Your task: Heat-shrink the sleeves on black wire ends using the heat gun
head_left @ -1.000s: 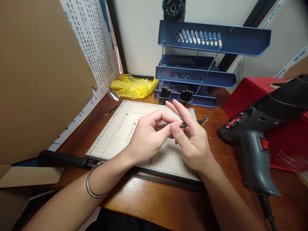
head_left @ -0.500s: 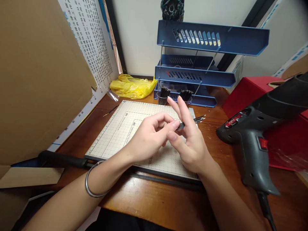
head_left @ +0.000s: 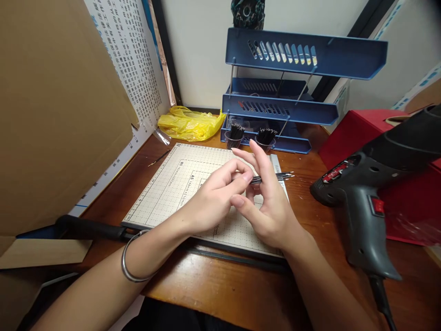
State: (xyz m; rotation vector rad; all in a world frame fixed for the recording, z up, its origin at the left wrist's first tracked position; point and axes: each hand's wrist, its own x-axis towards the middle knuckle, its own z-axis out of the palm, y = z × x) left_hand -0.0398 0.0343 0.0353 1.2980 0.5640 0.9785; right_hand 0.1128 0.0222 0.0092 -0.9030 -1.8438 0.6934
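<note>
Between pinched thumb and fingers of the left hand point(head_left: 213, 197), thin black wires point(head_left: 257, 179) (probably light and springy) seem best held mid-length, tips jutting past spread fingers of the right hand point(head_left: 274, 216).

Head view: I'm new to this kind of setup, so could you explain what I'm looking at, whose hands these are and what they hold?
There is no machine here: a person works with bare hands, and the camera, worn on their head, looks forward and down. The left hand pinches a bundle of thin dark strands. The right hand is open, its raised fingers crossing in front of the bundle; whether it touches the strands is unclear.

Below the hands, a grid-marked board lies on the wooden table. Behind it are two cups of similar strands, a yellow plastic bag and a blue tray rack. A gun-shaped tool is at the right.
</note>
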